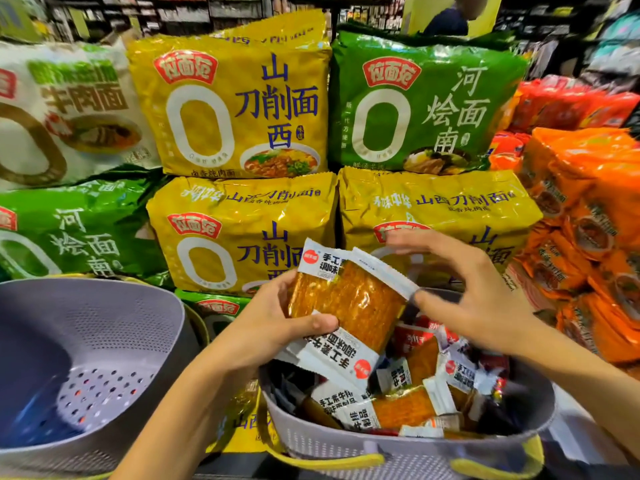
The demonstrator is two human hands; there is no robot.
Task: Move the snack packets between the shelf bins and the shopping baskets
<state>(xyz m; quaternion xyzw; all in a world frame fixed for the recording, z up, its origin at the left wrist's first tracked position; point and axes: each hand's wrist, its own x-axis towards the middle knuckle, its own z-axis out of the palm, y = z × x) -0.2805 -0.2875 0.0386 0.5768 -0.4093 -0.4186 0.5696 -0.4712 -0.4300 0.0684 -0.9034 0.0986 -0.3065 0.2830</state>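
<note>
My left hand (pixel 273 323) grips a small stack of orange snack packets (pixel 353 303) with white printed ends, held above the right grey basket (pixel 346 441). That basket is full of several more of the same packets (pixel 412 403). My right hand (pixel 474 289) hovers just to the right of the held stack, fingers spread and loosely bent, its thumb tip near the packets' upper right corner; it holds nothing. A second grey perforated basket (pixel 114 327) stands at the left, with no packets visible in it.
Big yellow noodle multipacks (pixel 235 109) and green ones (pixel 422 105) are stacked right behind the baskets. Orange packs (pixel 588 216) pile up at the right, a white pack (pixel 65 109) at the left. Store aisles and a person's torso (pixel 446 22) lie far behind.
</note>
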